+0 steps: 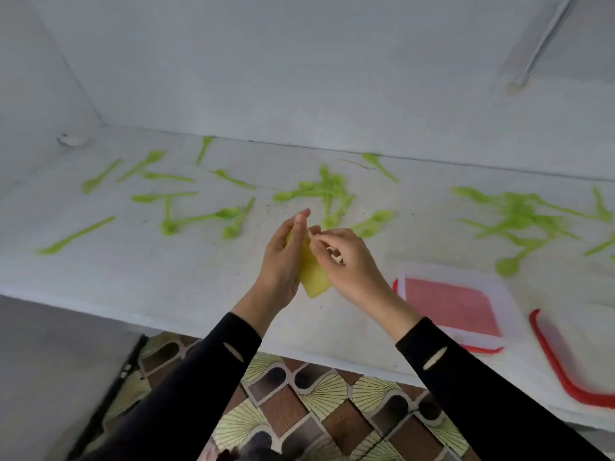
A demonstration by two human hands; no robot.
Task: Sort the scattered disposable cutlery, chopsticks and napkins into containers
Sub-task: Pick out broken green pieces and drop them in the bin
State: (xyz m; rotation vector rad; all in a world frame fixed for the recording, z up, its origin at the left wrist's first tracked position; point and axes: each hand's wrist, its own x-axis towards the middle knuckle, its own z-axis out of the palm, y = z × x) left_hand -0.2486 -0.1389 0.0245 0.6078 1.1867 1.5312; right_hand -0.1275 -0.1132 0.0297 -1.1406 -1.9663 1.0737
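Observation:
Above the white counter [166,277], both hands hold a folded yellow napkin [312,277] between them. My left hand [283,261] cups its left side with fingers pointing up. My right hand [346,261] pinches its upper edge with curled fingers. Several green plastic spoons and forks lie scattered on the counter: a loose spread at the left [179,211], a small heap [326,194] just behind the hands, and a bigger heap [525,217] at the right.
A clear container with a pink bottom [456,304] sits right of my right wrist. A red-rimmed container or lid [565,371] lies at the far right edge. The white wall rises behind the counter. Patterned floor shows below the counter's front edge.

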